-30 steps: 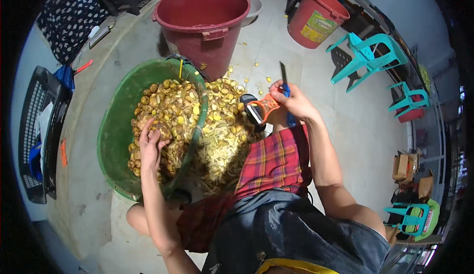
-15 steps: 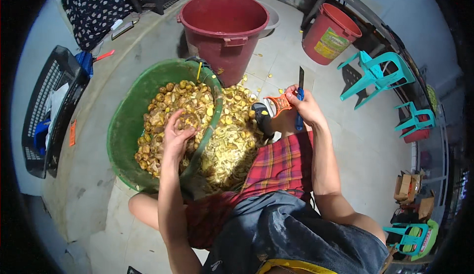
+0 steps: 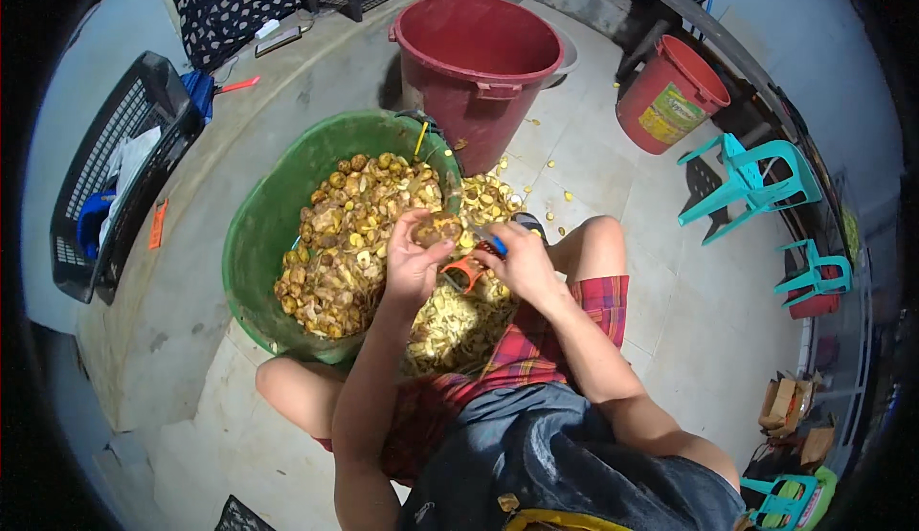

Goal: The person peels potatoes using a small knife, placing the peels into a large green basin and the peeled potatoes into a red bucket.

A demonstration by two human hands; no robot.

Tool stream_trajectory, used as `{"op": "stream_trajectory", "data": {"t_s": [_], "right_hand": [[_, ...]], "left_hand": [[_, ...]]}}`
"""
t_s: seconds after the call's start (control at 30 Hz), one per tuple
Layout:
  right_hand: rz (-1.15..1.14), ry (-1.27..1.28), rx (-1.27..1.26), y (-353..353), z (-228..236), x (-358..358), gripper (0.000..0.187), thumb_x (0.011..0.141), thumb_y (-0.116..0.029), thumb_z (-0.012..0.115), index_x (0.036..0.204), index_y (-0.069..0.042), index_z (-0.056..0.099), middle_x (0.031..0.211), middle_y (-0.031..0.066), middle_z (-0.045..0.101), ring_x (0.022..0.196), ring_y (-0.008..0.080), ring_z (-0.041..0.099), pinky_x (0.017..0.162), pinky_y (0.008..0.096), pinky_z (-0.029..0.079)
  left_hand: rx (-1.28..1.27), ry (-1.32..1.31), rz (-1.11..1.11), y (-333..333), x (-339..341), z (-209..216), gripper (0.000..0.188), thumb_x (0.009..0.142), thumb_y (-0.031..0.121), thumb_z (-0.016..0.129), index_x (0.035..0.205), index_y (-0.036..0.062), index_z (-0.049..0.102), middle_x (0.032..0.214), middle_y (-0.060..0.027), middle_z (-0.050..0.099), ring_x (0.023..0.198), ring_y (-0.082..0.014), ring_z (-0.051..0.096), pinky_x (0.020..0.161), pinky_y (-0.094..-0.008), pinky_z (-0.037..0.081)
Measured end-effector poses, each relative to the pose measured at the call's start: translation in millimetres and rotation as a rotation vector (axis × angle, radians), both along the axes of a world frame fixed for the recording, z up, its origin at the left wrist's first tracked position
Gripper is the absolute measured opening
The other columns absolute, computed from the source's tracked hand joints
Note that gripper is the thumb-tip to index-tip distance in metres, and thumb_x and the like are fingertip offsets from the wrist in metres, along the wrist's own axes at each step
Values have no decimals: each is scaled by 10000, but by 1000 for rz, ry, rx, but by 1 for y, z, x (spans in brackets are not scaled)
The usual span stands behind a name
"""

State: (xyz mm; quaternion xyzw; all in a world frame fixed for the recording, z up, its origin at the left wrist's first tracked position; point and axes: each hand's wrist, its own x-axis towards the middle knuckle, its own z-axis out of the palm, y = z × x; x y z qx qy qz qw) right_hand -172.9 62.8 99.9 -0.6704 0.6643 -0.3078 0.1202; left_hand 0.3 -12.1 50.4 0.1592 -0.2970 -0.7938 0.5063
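A brownish potato (image 3: pixel 437 230) sits in my left hand (image 3: pixel 410 265), its fingers closed around it at the right rim of the green tub (image 3: pixel 254 244). Just to the right, my right hand (image 3: pixel 524 265) grips a knife with a blue handle (image 3: pixel 498 245) together with an orange peeler (image 3: pixel 464 274). The knife's blade points toward the potato; whether it touches is unclear. Many potatoes (image 3: pixel 330 277) fill the green tub, some yellow where cut. Below both hands, a heap of pale peelings (image 3: pixel 459 325) lies on the floor between my legs.
A large dark red bin (image 3: pixel 469 100) stands behind the tub, with a smaller red bucket (image 3: pixel 670 95) farther right. Turquoise plastic chairs (image 3: pixel 751 186) line the right side. A black crate (image 3: pixel 120 177) rests on the ledge at left. Scattered peelings dot the tiles.
My left hand has come up out of the tub with a potato. My right hand has moved left and lower with the knife and peeler, close to the left. The view has shifted.
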Motion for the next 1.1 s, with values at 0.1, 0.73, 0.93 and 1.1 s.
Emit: {"op": "stream_trajectory", "data": {"t_s": [0.1, 0.73, 0.93, 1.1], "right_hand": [[45, 85, 5, -6, -9, 16, 306, 760, -156, 727, 1031, -78, 611, 873, 192, 595, 783, 414, 619, 672, 484, 506], [-8, 60, 43, -8, -25, 8, 279, 743, -129, 741, 976, -22, 632, 835, 231, 619, 797, 420, 628, 702, 464, 514], [-106, 45, 126, -26, -50, -23, 240, 748, -110, 722, 929, 8, 618, 827, 251, 621, 813, 438, 619, 701, 485, 498], [-121, 63, 156, -20, -47, -22, 262, 756, -145, 747, 919, 18, 623, 819, 259, 625, 802, 443, 617, 691, 476, 491]], "left_hand": [[-45, -138, 72, 8, -3, -2, 493, 766, -194, 598, 1180, 9, 424, 1158, -121, 483, 1019, -241, 604, 903, -367, 533], [71, -54, 117, 7, -7, -23, 363, 766, -171, 641, 1033, -6, 460, 1037, -122, 569, 927, -190, 617, 814, -318, 545], [39, -65, 134, 13, -14, -16, 315, 763, -162, 644, 989, -16, 480, 982, -113, 598, 909, -169, 616, 799, -295, 531], [17, -117, 120, 6, -7, -21, 180, 843, -81, 593, 981, -6, 508, 982, -103, 607, 915, -170, 603, 832, -322, 505]]}}
